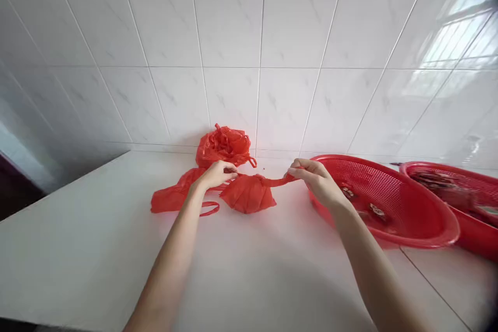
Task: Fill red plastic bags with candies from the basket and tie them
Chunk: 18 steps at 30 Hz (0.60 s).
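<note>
A small, filled red plastic bag [249, 194] rests on the white counter between my hands. My left hand [218, 174] pinches one of its handles at the upper left. At the upper right, my right hand [312, 176] grips the other handle, which is twisted and drawn out taut to the side. The bag's neck is gathered between them; its contents are hidden. Beside my left hand lies another red bag [171, 197], flattened, with a loop handle spread on the counter.
Behind my hands, a heap of crumpled red bags [223, 146] sits against the tiled wall [233, 88]. To the right stands a red mesh basket [404, 202] with a few small packets inside. A second red basket [474, 187] holds more items. The white counter [241, 275] runs below.
</note>
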Each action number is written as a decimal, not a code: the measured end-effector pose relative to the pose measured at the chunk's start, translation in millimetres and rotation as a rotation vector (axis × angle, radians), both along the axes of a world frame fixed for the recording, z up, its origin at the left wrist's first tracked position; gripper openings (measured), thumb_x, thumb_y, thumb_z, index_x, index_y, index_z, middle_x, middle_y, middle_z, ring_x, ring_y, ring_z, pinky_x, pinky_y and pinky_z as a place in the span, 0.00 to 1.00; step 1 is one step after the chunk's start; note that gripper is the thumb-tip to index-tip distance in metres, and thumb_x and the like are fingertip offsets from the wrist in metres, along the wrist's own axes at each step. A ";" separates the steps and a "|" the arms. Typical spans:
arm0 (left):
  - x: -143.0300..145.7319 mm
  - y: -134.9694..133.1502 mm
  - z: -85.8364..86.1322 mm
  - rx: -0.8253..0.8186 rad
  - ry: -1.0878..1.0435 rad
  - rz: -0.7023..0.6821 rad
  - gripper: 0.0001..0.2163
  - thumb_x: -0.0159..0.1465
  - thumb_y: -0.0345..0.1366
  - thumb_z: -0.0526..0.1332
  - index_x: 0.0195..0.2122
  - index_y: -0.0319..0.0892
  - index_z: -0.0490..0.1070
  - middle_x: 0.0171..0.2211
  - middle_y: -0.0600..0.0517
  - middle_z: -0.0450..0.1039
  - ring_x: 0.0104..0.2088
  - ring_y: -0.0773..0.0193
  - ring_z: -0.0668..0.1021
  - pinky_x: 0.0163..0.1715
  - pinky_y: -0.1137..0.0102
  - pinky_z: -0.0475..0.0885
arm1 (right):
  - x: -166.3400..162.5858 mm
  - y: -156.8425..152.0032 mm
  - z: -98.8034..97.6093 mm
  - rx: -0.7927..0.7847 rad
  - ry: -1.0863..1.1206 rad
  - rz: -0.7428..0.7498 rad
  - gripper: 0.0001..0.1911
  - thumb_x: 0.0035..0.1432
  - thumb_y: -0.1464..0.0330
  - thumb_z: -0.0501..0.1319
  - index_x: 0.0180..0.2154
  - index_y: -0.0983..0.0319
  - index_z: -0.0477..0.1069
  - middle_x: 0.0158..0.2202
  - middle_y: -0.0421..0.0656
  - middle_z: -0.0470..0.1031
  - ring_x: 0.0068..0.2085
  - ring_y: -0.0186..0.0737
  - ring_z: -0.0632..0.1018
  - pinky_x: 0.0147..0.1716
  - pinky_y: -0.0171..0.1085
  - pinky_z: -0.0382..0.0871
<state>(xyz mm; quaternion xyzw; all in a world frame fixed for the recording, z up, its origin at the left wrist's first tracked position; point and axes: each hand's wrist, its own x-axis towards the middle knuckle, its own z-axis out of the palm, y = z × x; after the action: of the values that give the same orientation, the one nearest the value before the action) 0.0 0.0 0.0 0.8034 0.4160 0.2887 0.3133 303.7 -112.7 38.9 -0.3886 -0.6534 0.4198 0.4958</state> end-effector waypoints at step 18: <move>64.3 -50.2 30.9 -0.159 -0.295 -0.303 0.17 0.59 0.40 0.68 0.48 0.43 0.74 0.42 0.48 0.76 0.41 0.59 0.79 0.45 0.62 0.74 | -24.9 3.4 -1.8 0.049 0.347 0.238 0.06 0.59 0.67 0.66 0.36 0.59 0.71 0.39 0.43 0.79 0.45 0.43 0.79 0.53 0.48 0.70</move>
<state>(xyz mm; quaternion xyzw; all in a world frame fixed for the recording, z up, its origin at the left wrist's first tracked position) 64.3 -50.2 30.9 0.7785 0.2618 0.3189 0.4730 278.8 -109.3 37.1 -0.2186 -0.6094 0.5200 0.5572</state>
